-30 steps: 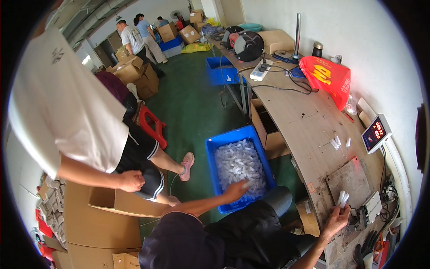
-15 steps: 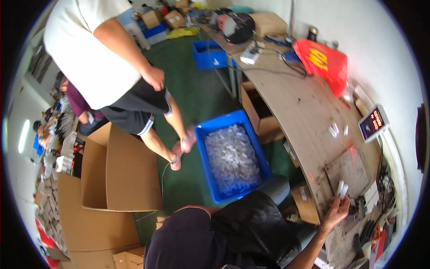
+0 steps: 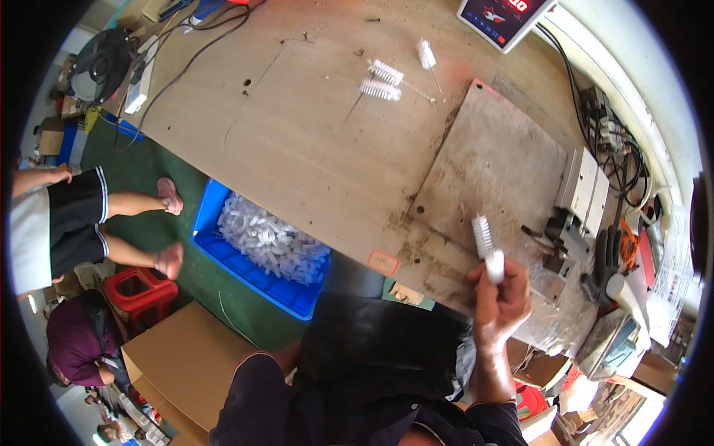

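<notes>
My right hand (image 3: 503,303) is raised over the near edge of the workbench, its fingers closed on small white spiral brushes (image 3: 483,234). Two bristled ends stick up from the fingertips, the nearer one partly covered by the thumb and forefinger. Just beyond the hand lies a stained metal plate (image 3: 491,156), and to its right stands a small metal fixture (image 3: 571,241). Farther off on the bench rest several loose white brushes (image 3: 381,90) with thin wire stems. My left hand does not show; only the dark sleeve is visible on that side.
A blue bin (image 3: 260,279) full of small white pieces stands on the floor left of the bench. Beyond it are a cardboard box (image 3: 186,360), a red stool (image 3: 141,293) and a standing person (image 3: 74,223). A digital display (image 3: 506,18) and cables (image 3: 569,67) line the bench's back.
The view has swung right, toward the bench, so the bin and the standing person now appear farther left. My right hand still grips the white brushes.
</notes>
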`<state>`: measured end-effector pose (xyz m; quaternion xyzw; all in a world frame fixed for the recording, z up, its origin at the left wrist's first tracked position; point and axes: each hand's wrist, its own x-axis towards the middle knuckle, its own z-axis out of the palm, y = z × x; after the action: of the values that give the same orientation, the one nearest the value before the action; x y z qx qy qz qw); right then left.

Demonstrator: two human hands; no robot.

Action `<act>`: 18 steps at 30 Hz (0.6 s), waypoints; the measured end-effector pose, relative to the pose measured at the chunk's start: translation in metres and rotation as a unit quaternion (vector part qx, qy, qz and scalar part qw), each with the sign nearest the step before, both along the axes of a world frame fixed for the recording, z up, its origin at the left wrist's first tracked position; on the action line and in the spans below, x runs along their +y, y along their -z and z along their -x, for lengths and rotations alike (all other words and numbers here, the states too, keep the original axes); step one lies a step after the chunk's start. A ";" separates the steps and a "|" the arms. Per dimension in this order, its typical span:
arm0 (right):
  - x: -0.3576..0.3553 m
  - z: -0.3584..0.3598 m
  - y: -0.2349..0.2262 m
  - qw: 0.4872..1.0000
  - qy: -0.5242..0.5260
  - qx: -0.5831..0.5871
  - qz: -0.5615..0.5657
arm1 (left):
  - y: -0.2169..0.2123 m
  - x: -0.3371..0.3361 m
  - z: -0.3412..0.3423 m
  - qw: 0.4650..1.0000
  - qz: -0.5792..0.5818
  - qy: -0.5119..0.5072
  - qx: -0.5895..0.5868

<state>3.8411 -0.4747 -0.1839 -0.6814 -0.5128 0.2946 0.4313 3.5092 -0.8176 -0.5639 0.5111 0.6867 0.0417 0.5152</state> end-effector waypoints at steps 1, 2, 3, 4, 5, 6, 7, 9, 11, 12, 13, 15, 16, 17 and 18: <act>-0.002 0.000 -0.003 1.000 0.003 -0.002 -0.003 | -0.004 0.006 0.001 1.000 -0.006 -0.010 0.006; -0.002 -0.001 -0.007 1.000 0.006 0.015 0.014 | -0.008 0.012 0.003 1.000 -0.015 -0.021 0.013; -0.001 -0.003 -0.007 1.000 0.011 0.011 0.002 | -0.010 0.027 0.004 0.999 -0.030 -0.029 0.016; -0.003 -0.006 -0.003 1.000 0.010 0.018 0.013 | -0.012 0.043 0.005 0.998 -0.047 -0.036 0.018; -0.002 -0.008 0.001 0.999 0.006 0.029 0.019 | -0.012 0.062 0.006 0.996 -0.069 -0.046 0.023; -0.001 -0.008 0.000 0.999 0.003 0.031 0.022 | -0.011 0.081 0.008 0.994 -0.092 -0.054 0.026; 0.001 -0.005 -0.001 0.999 -0.001 0.037 0.035 | -0.012 0.101 0.017 0.991 -0.116 -0.060 0.032; 0.006 0.004 -0.005 1.000 -0.019 0.012 0.021 | -0.014 0.124 0.055 0.984 -0.160 -0.065 0.051; 0.010 0.010 -0.008 0.998 0.005 0.049 -0.025 | -0.022 0.133 0.078 0.978 -0.190 -0.067 0.056; 0.009 0.011 -0.002 0.998 0.021 0.031 -0.056 | -0.029 0.132 0.088 0.974 -0.204 -0.072 0.061; 0.012 0.013 -0.002 0.997 0.028 0.034 -0.065 | -0.038 0.130 0.101 0.971 -0.217 -0.079 0.068; 0.013 0.011 -0.008 0.992 0.052 0.099 -0.053 | -0.048 0.124 0.128 0.962 -0.245 -0.090 0.075; 0.012 0.007 -0.006 0.991 0.060 0.100 -0.064 | -0.041 0.123 0.135 0.958 -0.260 -0.096 0.078; 0.009 -0.007 0.001 0.990 0.058 0.105 -0.080 | -0.058 0.145 0.122 0.962 -0.220 -0.160 0.034; 0.004 -0.022 0.005 0.988 0.056 0.107 -0.093 | -0.105 0.184 0.094 0.960 -0.172 -0.219 -0.011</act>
<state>3.8632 -0.4703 -0.1887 -0.6306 -0.4499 0.2919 0.5610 3.4152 -0.6339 -0.4593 0.4284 0.7586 0.2767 0.4054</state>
